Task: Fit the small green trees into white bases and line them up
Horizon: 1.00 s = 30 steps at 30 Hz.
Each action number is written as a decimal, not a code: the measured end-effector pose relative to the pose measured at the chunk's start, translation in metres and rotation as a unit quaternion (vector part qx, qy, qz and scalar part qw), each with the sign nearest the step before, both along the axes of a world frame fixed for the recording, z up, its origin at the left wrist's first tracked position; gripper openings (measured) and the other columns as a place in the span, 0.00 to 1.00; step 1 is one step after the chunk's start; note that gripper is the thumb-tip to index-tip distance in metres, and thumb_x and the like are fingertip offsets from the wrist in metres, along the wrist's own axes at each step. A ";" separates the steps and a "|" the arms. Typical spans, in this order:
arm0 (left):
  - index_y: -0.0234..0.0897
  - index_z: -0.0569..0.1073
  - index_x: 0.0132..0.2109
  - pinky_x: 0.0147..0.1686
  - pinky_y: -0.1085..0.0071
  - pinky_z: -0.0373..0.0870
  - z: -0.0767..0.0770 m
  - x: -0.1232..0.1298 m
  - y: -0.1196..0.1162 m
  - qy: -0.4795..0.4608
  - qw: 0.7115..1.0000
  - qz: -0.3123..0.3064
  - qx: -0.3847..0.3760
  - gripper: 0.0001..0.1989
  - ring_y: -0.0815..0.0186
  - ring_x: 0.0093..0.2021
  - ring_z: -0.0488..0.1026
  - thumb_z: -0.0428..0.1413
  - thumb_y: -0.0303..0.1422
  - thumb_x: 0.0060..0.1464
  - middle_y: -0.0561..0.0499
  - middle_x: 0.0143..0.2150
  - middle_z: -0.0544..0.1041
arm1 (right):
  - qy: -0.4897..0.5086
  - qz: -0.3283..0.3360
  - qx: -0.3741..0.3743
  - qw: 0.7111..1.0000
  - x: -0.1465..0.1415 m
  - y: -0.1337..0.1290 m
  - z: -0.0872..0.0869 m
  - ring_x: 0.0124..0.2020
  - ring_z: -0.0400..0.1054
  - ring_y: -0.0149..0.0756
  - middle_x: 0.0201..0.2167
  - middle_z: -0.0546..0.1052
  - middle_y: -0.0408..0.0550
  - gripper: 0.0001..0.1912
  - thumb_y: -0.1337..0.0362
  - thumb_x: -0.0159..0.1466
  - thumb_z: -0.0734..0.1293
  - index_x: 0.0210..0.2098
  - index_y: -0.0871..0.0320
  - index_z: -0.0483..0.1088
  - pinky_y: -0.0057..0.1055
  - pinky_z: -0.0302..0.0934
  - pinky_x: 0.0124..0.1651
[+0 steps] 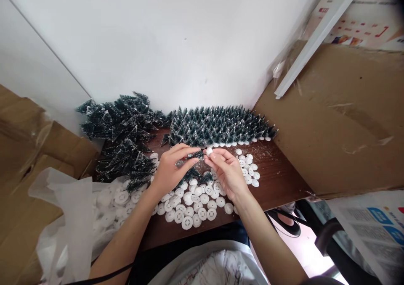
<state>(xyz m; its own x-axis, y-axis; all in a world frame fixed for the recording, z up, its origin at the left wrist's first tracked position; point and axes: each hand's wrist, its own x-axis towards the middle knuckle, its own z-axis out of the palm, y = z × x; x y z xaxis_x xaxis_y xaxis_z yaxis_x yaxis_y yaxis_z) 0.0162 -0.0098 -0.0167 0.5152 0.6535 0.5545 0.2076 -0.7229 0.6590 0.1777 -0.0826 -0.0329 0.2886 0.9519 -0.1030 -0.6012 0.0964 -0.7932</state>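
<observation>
Between the thumb and fingers of my left hand (172,167) is a small artificial pine tree (196,154), dark green with white flecks, lying sideways. My right hand (229,169) pinches a round white plastic base (208,151) at the tree's right end; whether the two are joined I cannot tell. Below both hands many loose white bases (202,213) are spread over the brown table, and a few small trees (191,175) lie among them. More bases (249,169) sit right of my right hand.
Rows of upright trees on white bases (217,125) stand along the white wall. A heap of loose trees (121,121) lies at the back left. A plastic bag (72,222) with white bases is at front left. Cardboard (341,121) borders the table's right side.
</observation>
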 end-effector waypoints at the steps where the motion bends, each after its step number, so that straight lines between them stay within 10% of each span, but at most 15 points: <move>1: 0.42 0.79 0.47 0.43 0.67 0.72 0.000 0.000 0.000 0.002 1.000 0.000 0.003 0.10 0.65 0.41 0.76 0.58 0.32 0.59 0.49 0.42 0.79 | -0.005 -0.003 -0.002 1.000 0.000 0.000 0.000 0.38 0.77 0.30 0.33 0.81 0.44 0.09 0.66 0.54 0.77 0.33 0.57 0.76 0.27 0.71 0.50; 12: 0.43 0.78 0.50 0.40 0.69 0.72 -0.001 -0.002 0.001 0.006 1.000 0.009 0.025 0.12 0.66 0.40 0.74 0.56 0.30 0.61 0.49 0.42 0.77 | -0.175 0.009 0.023 0.984 0.006 0.000 0.005 0.30 0.73 0.30 0.30 0.79 0.41 0.15 0.64 0.53 0.77 0.39 0.54 0.74 0.31 0.71 0.39; 30: 0.44 0.75 0.53 0.42 0.66 0.70 -0.004 -0.001 0.002 0.045 0.997 -0.002 0.058 0.14 0.64 0.41 0.73 0.53 0.29 0.63 0.49 0.43 0.76 | -0.467 0.002 0.094 0.879 0.011 -0.002 0.006 0.35 0.72 0.35 0.36 0.78 0.45 0.10 0.63 0.60 0.72 0.42 0.52 0.76 0.36 0.68 0.42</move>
<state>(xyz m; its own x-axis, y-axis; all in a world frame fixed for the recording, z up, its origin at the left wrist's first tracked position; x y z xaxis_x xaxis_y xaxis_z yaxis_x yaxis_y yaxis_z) 0.0148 -0.0081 -0.0211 0.5688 0.5855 0.5777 0.2588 -0.7941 0.5500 0.1892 -0.0846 -0.0271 0.1593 0.9280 0.3368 0.3031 0.2788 -0.9113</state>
